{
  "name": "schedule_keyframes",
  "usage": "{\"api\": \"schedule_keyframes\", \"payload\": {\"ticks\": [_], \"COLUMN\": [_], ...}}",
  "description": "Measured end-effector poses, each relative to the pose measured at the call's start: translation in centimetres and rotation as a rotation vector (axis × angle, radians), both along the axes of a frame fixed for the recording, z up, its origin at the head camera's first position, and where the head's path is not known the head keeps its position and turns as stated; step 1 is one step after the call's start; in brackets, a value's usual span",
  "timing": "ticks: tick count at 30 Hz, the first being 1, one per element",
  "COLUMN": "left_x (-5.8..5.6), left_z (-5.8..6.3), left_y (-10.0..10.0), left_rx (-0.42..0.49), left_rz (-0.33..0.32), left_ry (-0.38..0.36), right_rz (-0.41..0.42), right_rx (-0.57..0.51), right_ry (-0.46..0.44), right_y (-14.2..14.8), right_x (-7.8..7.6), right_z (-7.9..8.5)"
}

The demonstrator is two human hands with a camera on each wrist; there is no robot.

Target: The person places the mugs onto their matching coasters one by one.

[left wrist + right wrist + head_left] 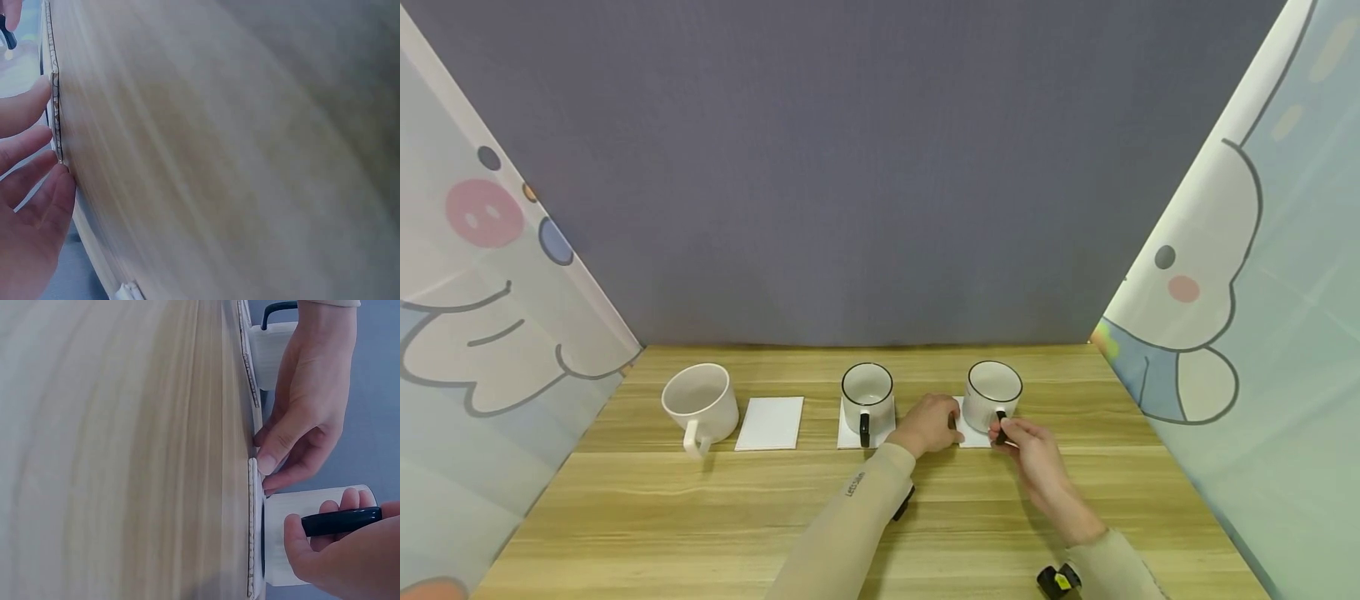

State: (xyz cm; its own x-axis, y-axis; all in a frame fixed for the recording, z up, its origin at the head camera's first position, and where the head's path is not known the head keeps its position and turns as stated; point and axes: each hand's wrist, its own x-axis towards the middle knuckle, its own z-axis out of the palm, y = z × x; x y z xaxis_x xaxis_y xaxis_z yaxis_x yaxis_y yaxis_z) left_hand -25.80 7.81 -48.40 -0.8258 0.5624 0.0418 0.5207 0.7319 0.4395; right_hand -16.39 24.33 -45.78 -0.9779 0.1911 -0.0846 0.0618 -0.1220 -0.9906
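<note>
At the right of the table, a white mug (981,408) with a dark rim stands on a square white coaster (976,440). My right hand (1033,454) pinches its black handle (340,521) between thumb and fingers. The left hand (931,423) holds the left edge of that coaster, fingertips down at table level. In the right wrist view, the left thumb (267,464) lies right at the corner of the coaster (251,531), close beside the mug (287,503). The left wrist view shows the left fingers (37,194) along the coaster's thin edge (56,112).
A second dark-rimmed mug (867,387) with a black handle stands on a coaster (847,437) left of my hands. Farther left lies a bare white coaster (771,423) beside a wide all-white mug (700,404). A grey panel (865,183) stands behind the wooden table (700,517).
</note>
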Motion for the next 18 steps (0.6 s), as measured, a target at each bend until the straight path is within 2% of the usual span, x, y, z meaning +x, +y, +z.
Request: {"api": "schedule_keyframes", "payload": {"ticks": [10, 18], "left_x": [0.06, 0.13], "left_z": [-0.09, 0.08], "left_y": [-0.03, -0.06], "left_rx": [0.014, 0.004], "left_rz": [0.022, 0.017], "left_ry": [-0.032, -0.025], "right_rz": [0.007, 0.014], "right_rx": [0.014, 0.026], "right_ry": [-0.007, -0.004], "right_y": [-0.04, -0.04], "right_x": [0.29, 0.63], "right_z": [-0.21, -0.29]}}
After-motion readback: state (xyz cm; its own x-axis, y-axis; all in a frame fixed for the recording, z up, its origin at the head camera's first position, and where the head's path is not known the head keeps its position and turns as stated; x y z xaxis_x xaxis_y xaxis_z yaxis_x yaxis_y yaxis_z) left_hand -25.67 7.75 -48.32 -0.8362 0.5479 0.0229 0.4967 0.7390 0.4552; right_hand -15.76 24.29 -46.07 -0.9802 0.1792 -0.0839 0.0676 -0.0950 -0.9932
